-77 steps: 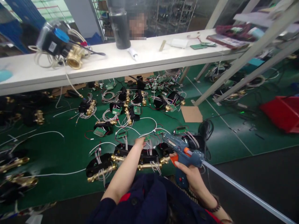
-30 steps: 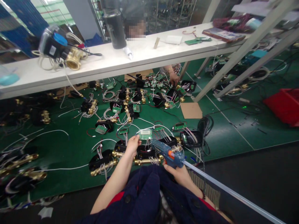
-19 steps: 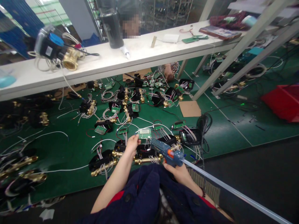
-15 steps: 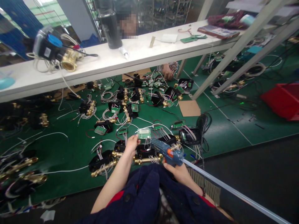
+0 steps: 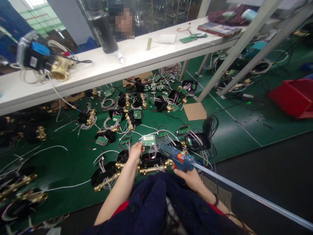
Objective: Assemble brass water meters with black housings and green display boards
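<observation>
My left hand point(image 5: 135, 152) pinches the edge of a small green circuit board point(image 5: 149, 140) whose thin wires run down to a black and brass valve unit point(image 5: 151, 163) on the green mat. My right hand point(image 5: 188, 176) grips a blue hot glue gun point(image 5: 176, 156) with an orange trigger. Its nozzle points left toward the wires just under the board. A long clear glue stick point(image 5: 246, 194) trails out behind the gun to the lower right.
Many more black and brass valve units point(image 5: 105, 174) with boards and white wires lie over the green mat point(image 5: 73, 156). A white shelf point(image 5: 110, 70) crosses above, carrying a valve point(image 5: 46, 60) and a dark bottle point(image 5: 101, 27). A person sits behind it. A red bin point(image 5: 292, 98) stands right.
The glue gun has come in from the right toward the board. My left hand now holds the lifted board. The view has shifted a little to the left. A co-worker's hand at the back has gone.
</observation>
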The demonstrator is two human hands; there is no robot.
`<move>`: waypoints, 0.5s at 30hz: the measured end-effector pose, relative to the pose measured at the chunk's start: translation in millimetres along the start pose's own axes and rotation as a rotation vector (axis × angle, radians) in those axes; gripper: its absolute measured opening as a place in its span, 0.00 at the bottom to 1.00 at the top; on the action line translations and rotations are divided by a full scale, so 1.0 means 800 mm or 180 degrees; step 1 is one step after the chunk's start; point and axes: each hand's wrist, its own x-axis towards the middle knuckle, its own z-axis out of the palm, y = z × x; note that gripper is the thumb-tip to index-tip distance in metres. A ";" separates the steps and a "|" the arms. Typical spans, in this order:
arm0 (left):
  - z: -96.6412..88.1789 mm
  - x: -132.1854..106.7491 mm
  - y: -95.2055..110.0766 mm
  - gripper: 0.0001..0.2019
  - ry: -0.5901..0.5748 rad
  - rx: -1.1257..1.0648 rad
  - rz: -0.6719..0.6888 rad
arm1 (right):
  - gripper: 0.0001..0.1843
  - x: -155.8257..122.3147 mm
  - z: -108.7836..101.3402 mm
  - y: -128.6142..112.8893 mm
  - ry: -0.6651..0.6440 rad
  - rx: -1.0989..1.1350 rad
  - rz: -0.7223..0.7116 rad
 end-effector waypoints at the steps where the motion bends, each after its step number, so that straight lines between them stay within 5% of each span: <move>1: 0.001 0.000 0.000 0.08 -0.0008 0.0002 -0.0006 | 0.17 0.001 0.000 0.001 -0.0005 0.0001 0.0010; 15: -0.002 0.001 -0.002 0.08 -0.0021 -0.0028 -0.0005 | 0.16 0.004 0.007 0.010 0.0115 -0.0093 0.0093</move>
